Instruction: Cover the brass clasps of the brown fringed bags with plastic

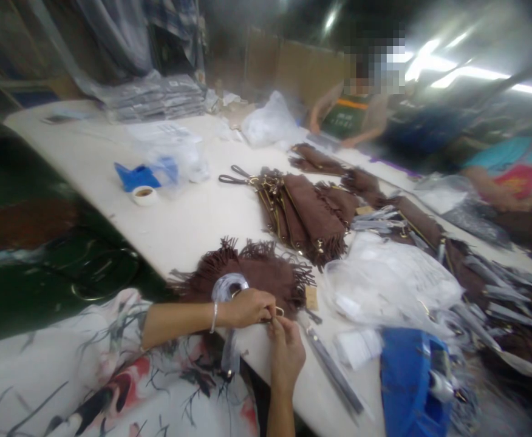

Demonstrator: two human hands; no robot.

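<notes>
My left hand (pixel 248 306) is closed in a pinch at the table's front edge, with a pale bracelet on its wrist. Facing it, my right hand (pixel 288 347) pinches too, fingertips meeting the left ones. Between them shows a small gold-coloured metal clasp (pixel 279 311), partly covered by the fingers. Just beyond lies a brown fringed bag (pixel 266 276) with a tan tag (pixel 311 298) by its right side. A coil wrapped in clear plastic (pixel 223 287) rests on the bag behind my left hand. A plastic-wrapped strip (pixel 230 355) hangs below that wrist.
Several brown fringed bags with wrist loops (pixel 302 212) lie stacked mid-table. White plastic bags (pixel 388 279) and a blue tape dispenser (pixel 407 382) are on the right. A tape roll (pixel 144 195) sits at left. Two co-workers stand across the table (pixel 88 164).
</notes>
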